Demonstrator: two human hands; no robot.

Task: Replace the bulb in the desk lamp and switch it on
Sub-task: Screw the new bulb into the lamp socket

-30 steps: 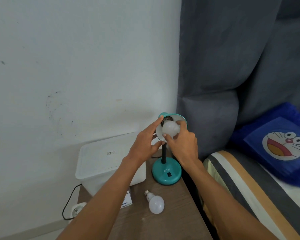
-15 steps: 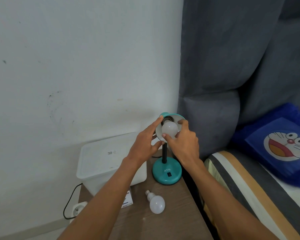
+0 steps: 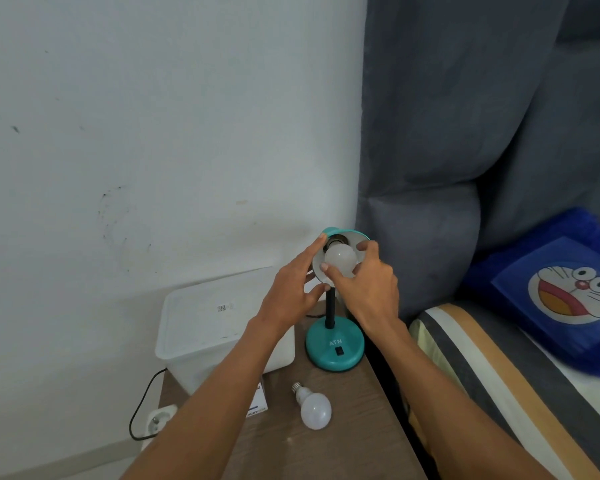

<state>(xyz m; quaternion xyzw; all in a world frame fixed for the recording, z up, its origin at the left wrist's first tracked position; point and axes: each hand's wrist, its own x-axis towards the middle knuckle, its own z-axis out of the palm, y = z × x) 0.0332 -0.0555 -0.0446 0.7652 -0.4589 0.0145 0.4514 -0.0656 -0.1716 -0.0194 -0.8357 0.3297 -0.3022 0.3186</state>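
A small teal desk lamp (image 3: pixel 335 348) stands on the wooden bedside table (image 3: pixel 354 441), its shade tilted toward me. A white bulb (image 3: pixel 342 260) sits at the socket inside the shade. My right hand (image 3: pixel 364 289) grips that bulb with thumb and fingers curled round it. My left hand (image 3: pixel 291 289) holds the shade's left rim, index finger along the top edge and thumb under the bottom edge. A second white bulb (image 3: pixel 314 408) lies on its side on the table, nearer me. The black switch (image 3: pixel 340 350) on the lamp's base is in plain sight.
A white plastic box (image 3: pixel 205 327) stands left of the lamp against the wall. A small carton (image 3: pixel 258 403) shows under my left forearm. A wall socket with a black cable (image 3: pixel 158 419) sits low on the left. The grey headboard (image 3: pixel 465 168) and the bed (image 3: pixel 499 375) lie to the right.
My right hand has turned slightly on the bulb, its fingers shifting around it. My left hand stays on the shade.
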